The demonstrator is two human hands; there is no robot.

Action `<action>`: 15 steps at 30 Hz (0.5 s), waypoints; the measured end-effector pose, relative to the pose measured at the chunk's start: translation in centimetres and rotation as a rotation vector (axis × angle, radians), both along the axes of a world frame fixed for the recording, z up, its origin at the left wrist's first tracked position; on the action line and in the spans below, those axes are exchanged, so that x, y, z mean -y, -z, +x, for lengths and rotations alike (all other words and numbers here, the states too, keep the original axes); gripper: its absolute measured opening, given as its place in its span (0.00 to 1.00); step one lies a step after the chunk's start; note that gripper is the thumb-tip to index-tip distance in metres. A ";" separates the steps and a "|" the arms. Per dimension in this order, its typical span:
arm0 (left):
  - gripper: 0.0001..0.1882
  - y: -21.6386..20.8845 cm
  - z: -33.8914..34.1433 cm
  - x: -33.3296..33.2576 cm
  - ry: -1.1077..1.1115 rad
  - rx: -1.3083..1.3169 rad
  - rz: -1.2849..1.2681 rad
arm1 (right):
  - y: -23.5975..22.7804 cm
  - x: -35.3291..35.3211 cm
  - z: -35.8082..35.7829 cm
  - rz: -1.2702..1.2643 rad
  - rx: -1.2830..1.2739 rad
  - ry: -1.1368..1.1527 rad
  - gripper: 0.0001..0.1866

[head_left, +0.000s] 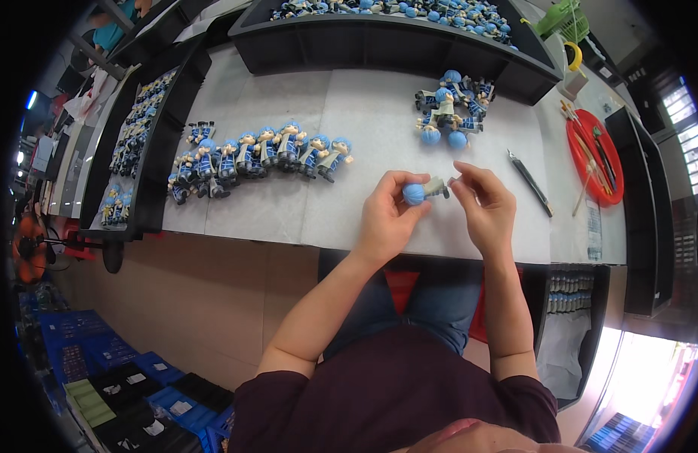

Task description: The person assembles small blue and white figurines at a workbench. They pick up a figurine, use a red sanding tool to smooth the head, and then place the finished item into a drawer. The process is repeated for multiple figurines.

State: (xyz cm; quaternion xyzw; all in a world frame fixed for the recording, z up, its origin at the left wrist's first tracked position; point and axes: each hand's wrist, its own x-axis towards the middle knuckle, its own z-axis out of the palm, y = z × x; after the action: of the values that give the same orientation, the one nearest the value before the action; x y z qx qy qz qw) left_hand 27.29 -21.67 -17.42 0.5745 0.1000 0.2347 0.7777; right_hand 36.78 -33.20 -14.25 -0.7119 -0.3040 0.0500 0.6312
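My left hand (388, 215) is closed round a small figurine (415, 194) with round blue hair, its head at my fingers and its pale cape and dark feet pointing right. Close to those feet is my right hand (485, 208), thumb and fingers brought together at the tips with the index finger raised. A tiny greyish bit seems to show at these fingertips, too small to name. Left of my hands stands a row of similar figurines (266, 147) in blue outfits and pale capes. A looser cluster of figurines (447, 109) lies beyond my right hand.
A large black tray (394, 51) heaped with figurines spans the back. Another black tray (164, 143) of figurines is at left. On the right lie a dark pen-like tool (530, 183), a red oval dish (616, 192) with brushes, and yellow tape (573, 56). The table's front edge is near my wrists.
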 end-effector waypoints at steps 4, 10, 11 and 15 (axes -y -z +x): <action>0.14 0.6 0.3 0.6 -0.077 -0.025 0.043 | 0.5 -0.6 -0.7 -0.070 0.175 -0.013 0.13; 0.15 0.3 0.2 0.6 -0.037 -0.097 0.081 | 0.7 -0.7 -0.1 -0.121 0.164 0.069 0.11; 0.15 0.3 0.3 0.5 -0.043 -0.087 0.085 | 0.5 -0.7 -0.4 -0.109 0.159 0.057 0.11; 0.14 0.6 0.5 0.7 -0.093 -0.040 0.068 | 0.9 -0.9 0.1 -0.225 0.275 0.084 0.09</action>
State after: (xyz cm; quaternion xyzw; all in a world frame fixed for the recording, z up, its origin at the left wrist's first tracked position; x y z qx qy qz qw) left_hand 27.77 -22.37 -18.06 0.6000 0.1339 0.2623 0.7438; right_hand 36.85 -32.26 -15.17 -0.7901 -0.3499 -0.0404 0.5017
